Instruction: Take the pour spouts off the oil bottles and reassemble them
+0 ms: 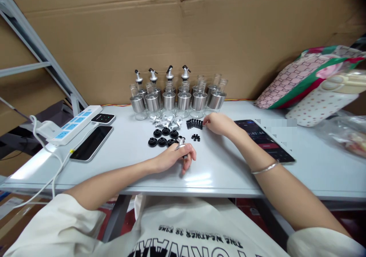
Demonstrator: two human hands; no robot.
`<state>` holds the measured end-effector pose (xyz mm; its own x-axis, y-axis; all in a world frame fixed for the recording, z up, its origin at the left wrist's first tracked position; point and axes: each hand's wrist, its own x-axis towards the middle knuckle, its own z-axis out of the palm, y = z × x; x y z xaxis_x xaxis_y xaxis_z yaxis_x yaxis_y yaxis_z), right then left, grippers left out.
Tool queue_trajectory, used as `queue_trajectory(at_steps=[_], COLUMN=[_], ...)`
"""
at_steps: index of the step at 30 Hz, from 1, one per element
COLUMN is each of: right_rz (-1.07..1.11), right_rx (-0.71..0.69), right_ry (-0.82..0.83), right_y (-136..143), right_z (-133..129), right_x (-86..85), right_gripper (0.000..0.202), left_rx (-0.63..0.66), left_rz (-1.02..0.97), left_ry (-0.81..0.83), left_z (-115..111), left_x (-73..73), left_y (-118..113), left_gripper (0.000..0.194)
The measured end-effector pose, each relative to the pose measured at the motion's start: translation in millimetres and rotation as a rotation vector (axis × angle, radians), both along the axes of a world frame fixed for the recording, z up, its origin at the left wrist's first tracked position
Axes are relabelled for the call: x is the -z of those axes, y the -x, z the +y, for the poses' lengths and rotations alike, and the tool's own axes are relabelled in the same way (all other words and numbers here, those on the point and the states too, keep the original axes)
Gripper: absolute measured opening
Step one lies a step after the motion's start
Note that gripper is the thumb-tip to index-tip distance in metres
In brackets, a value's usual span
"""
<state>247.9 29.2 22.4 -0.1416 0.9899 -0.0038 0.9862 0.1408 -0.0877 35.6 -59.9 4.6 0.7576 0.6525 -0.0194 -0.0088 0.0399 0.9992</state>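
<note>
My left hand point(178, 156) is closed around a silver pourer top point(180, 142) near the middle of the table. At the right end of a row of small black spout pieces point(194, 124), my right hand point(215, 123) has its fingertips pinched on the last one. Several tiny black caps point(196, 137) lie just in front of that row. Black ribbed stoppers point(162, 141) sit in rows left of my left hand. Behind them is a pile of silver pourer tops point(168, 120). Glass bottles with metal sleeves point(169, 99) stand at the back, some with assembled pourers point(170, 72).
A power strip point(77, 122), a small black-faced device point(103, 118) and a phone point(92, 143) with cables lie at left. Right of my arm are a tablet point(265, 142), a dotted bottle point(320, 102), a patterned bag point(297, 78) and plastic wrapping point(343, 131). Cardboard point(143, 32) stands behind the table.
</note>
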Motion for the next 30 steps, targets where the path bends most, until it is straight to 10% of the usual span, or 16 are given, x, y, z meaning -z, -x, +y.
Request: queue_trajectory(at_steps=[16,30], right_rz=[0.045,0.097], right_rx=[-0.394,-0.464], right_ry=[-0.138,-0.133], right_y=[14.6,16.1], right_z=[3.4,4.8], right_x=[24.1,32.3], right_gripper=[0.045,0.044], left_rx=[-0.007,0.000], left_rz=[-0.002,-0.014], left_ry=[0.015,0.006], left_z=[0.2,1.9], left_x=[-0.5,2.7], left_y=[0.0,-0.5], left_gripper=[0.059,0.057])
